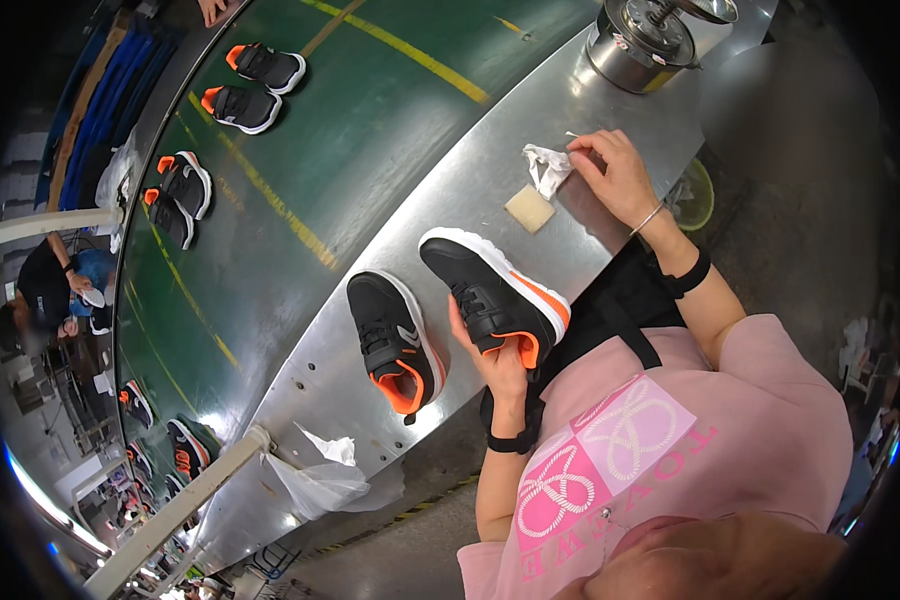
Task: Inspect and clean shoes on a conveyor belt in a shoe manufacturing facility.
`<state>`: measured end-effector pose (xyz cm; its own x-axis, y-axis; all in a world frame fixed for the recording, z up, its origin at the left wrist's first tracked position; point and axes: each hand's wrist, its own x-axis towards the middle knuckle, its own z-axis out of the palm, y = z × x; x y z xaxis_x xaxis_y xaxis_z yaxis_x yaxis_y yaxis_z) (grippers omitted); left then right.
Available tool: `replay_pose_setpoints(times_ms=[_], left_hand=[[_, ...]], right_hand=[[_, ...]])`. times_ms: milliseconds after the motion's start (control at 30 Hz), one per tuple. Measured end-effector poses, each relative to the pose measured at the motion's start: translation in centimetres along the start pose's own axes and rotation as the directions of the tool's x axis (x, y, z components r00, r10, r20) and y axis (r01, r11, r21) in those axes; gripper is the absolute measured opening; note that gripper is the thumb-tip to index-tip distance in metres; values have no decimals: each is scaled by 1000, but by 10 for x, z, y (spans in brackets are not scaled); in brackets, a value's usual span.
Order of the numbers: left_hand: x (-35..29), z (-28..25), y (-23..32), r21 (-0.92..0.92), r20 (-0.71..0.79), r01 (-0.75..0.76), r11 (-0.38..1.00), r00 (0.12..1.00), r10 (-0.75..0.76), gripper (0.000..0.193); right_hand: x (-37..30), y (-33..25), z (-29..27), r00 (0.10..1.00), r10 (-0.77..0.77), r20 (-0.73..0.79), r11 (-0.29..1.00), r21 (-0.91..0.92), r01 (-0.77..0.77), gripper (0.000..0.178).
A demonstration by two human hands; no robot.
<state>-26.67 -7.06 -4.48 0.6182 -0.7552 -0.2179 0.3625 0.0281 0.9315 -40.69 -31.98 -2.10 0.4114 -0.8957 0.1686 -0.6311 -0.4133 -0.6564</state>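
My left hand [505, 372] is closed on a black sneaker [485, 285] with a white sole and orange lining. Its fingers are partly inside the opening and along the side, and the shoe is tilted over the bench edge. Just left of it, a matching sneaker [378, 325] rests on the metal bench [440, 190]. My right hand [615, 175] is at the bench's near edge, its fingertips pinched at a crumpled white cloth [547, 168]. Beside that cloth lies a beige square pad [529, 209].
A round metal pot [638, 45] stands at the bench's far end. Beyond the bench, a green conveyor belt [300, 130] carries several pairs of similar sneakers [245, 108]. A pale metal bar [185, 500] crosses at lower left, near a clear plastic bag [320, 485]. A co-worker [55, 285] is across the belt.
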Motion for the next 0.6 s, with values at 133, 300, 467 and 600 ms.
replay_pose_setpoints(times_ms=[133,300,467,600], left_hand=[[1,2,1,0,7,-13,1000,1000,13,83],[1,1,-1,-2,-6,-7,1000,1000,7,84],[2,2,1,-11,0,-22,1000,1000,22,83],[3,1,-2,4,0,-21,1000,1000,21,83]], right_hand=[[-1,5,9,990,-136,-23,981,-140,131,15],[6,7,7,984,149,93,960,225,-166,19],[11,18,2,984,178,31,941,289,-179,16],[6,13,-12,994,91,-59,996,8,-91,17]])
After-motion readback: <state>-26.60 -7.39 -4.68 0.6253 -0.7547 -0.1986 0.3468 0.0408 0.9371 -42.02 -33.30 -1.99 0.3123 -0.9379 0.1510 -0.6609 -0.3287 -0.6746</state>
